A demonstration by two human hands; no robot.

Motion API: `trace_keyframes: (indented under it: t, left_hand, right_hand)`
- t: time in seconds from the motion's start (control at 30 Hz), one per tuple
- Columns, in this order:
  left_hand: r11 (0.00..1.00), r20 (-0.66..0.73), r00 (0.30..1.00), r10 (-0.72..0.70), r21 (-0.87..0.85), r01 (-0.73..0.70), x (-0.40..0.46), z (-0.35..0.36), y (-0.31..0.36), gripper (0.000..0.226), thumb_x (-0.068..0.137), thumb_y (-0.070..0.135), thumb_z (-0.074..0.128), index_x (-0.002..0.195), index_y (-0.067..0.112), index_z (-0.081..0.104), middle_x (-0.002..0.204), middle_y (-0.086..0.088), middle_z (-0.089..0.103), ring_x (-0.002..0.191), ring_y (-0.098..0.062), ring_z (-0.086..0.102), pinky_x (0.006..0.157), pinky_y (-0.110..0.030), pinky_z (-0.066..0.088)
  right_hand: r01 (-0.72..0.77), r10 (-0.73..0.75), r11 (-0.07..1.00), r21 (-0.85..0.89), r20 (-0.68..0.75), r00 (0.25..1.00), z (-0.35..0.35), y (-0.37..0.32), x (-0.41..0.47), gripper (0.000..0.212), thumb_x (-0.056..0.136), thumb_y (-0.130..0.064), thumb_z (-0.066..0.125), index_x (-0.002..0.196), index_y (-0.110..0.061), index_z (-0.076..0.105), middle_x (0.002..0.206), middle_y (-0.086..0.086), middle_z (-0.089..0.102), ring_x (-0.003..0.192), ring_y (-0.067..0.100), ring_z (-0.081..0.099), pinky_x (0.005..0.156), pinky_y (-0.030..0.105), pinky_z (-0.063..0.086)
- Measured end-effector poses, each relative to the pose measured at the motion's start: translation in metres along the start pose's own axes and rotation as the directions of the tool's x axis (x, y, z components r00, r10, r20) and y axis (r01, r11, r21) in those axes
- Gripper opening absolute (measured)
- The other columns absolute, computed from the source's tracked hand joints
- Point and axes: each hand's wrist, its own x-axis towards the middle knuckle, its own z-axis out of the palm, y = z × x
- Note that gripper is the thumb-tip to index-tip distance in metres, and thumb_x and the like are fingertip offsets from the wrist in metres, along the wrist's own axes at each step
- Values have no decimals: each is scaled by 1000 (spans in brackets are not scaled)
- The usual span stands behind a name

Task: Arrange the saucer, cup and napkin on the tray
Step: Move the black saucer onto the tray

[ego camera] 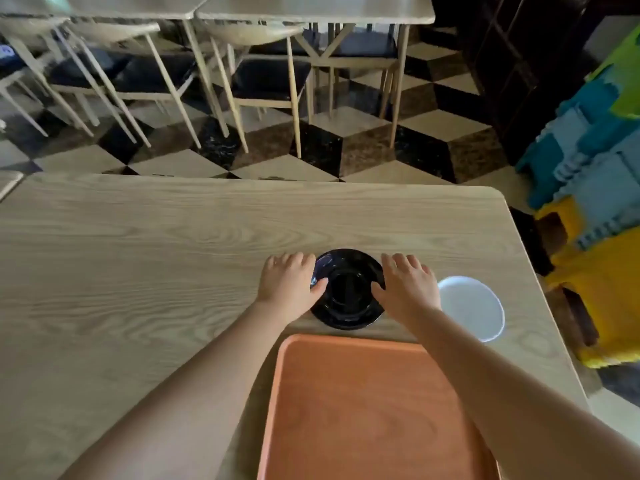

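Observation:
A glossy black saucer (347, 289) lies on the wooden table (138, 254), just beyond the far edge of an orange tray (363, 410). My left hand (289, 284) rests on the saucer's left rim and my right hand (407, 289) on its right rim, thumbs reaching over the dark surface, fingers spread flat. The saucer still sits on the table. A white cup (472, 308), seen from above, stands to the right of my right hand. The tray holds nothing. No napkin is in view.
The table's right edge runs close past the cup. Beyond the far edge are pale wooden chairs (263, 74) and tables on a chequered floor. Coloured foam mats (595, 188) are stacked at the right.

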Motion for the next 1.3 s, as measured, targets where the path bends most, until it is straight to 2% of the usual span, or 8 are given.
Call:
trace_keyframes:
  t: [0.3, 0.43, 0.6, 0.7, 0.8, 0.9, 1.13, 1.3]
  left_hand:
    - [995, 66, 993, -101, 17, 100, -5, 41, -3, 47, 83, 49, 52, 114, 13, 49, 101, -6, 62, 97, -27, 56, 74, -36, 41]
    - [955, 129, 970, -207, -190, 229, -1, 41, 5, 36, 81, 34, 62, 106, 11, 52, 101, -8, 60, 96, -29, 56, 68, -34, 40]
    - [733, 231, 925, -301, -564, 379, 1, 41, 1, 16, 78, 5, 58, 93, 8, 53, 83, -6, 60, 82, -33, 60, 70, -40, 49]
    - [587, 248, 915, -318, -706, 396, -5, 26, -9, 28, 81, -1, 55, 107, 10, 56, 66, 1, 52, 61, -27, 58, 58, -36, 57]
    - [395, 318, 881, -351, -803, 447, -18, 1, -16, 41, 83, -5, 54, 121, 10, 56, 69, -2, 53, 54, -17, 58, 45, -17, 53]
    - [267, 390, 874, -291, -844, 465, -42, -20, -24, 47, 85, -5, 55, 128, 12, 51, 84, -11, 58, 64, -15, 60, 54, -19, 56]
    - [230, 475, 824, -309, -803, 550, -99, -24, -27, 36, 83, -3, 62, 117, 6, 58, 82, -4, 60, 60, -9, 63, 55, -18, 55]
    - [252, 506, 797, -329, -766, 591, -134, -8, -17, 33, 81, -2, 63, 112, 11, 64, 81, -1, 64, 55, -6, 65, 55, -18, 55]
  right_hand:
    - [8, -9, 1000, 7, 130, 992, 17, 2, 18, 27, 86, -19, 55, 108, -3, 49, 114, 15, 59, 111, 32, 48, 85, 37, 41]
    - [-61, 40, 988, 139, 149, 988, 18, 1, 21, 22, 85, -9, 55, 104, 0, 50, 108, 20, 60, 100, 37, 55, 67, 34, 38]
    - [-117, 89, 960, 254, 117, 989, 12, 1, 24, 21, 80, 0, 52, 101, -2, 50, 100, 23, 62, 89, 39, 56, 62, 33, 35]
    - [-109, 102, 927, 360, 39, 994, 5, -3, 21, 30, 78, 1, 49, 107, -5, 54, 101, 21, 65, 90, 39, 57, 65, 34, 39]
    - [-87, 108, 860, 504, -12, 994, -3, -6, 8, 35, 78, -3, 51, 111, -12, 59, 102, 15, 69, 94, 37, 59, 72, 34, 43]
    - [-85, 100, 778, 623, 11, 995, -9, -7, -15, 38, 77, -3, 55, 111, -17, 61, 92, 4, 69, 89, 28, 63, 72, 26, 40]
    - [-135, 71, 609, 782, 116, 991, 21, -1, -72, 35, 72, -3, 63, 102, -21, 68, 79, 3, 70, 70, 25, 67, 73, 46, 56]
    - [-230, 69, 575, 785, 233, 970, 40, -3, -102, 35, 75, 3, 61, 100, -21, 68, 76, 2, 68, 58, 20, 68, 67, 41, 59]
